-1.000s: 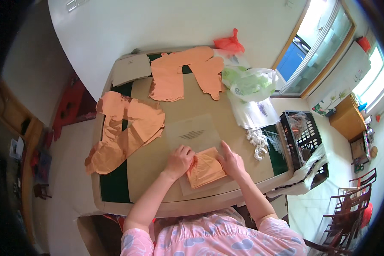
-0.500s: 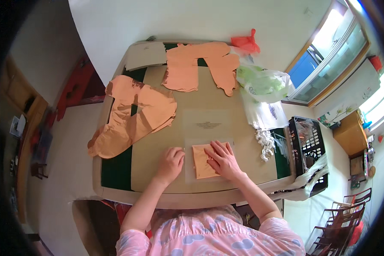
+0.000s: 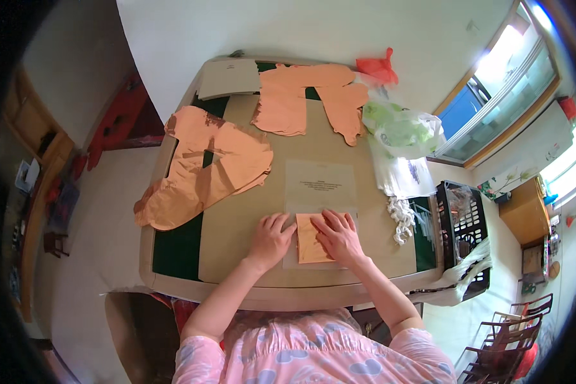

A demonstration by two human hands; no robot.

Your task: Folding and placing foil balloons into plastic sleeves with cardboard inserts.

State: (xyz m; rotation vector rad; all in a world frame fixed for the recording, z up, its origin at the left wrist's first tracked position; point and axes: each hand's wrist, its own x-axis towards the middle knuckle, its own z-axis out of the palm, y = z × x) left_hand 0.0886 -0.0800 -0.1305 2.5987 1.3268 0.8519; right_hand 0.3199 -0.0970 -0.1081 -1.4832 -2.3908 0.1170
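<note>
A folded rose-gold foil balloon, a flat square packet, lies on a clear plastic bag printed with small dark text on its flap. My right hand rests flat on the packet's right side, fingers spread. To its left, my left hand lies palm down, with the fingers loosely bent and their tips close to the packet's left edge. Whether those tips touch the packet or only the bag, I cannot tell. Farther off lie flat, unfolded foil balloons: one large piece at left and several stacked shapes at the back.
Grey-brown card sheets sit at the back left. On the right are a green-and-white plastic bag, clear bags, curled white ribbon, thin straws and a black basket. A red bag stands at the back.
My left hand has moved right, up to the packet's left edge, and its fingers have straightened somewhat. My right hand stays on the packet. The whole view has shifted slightly.
</note>
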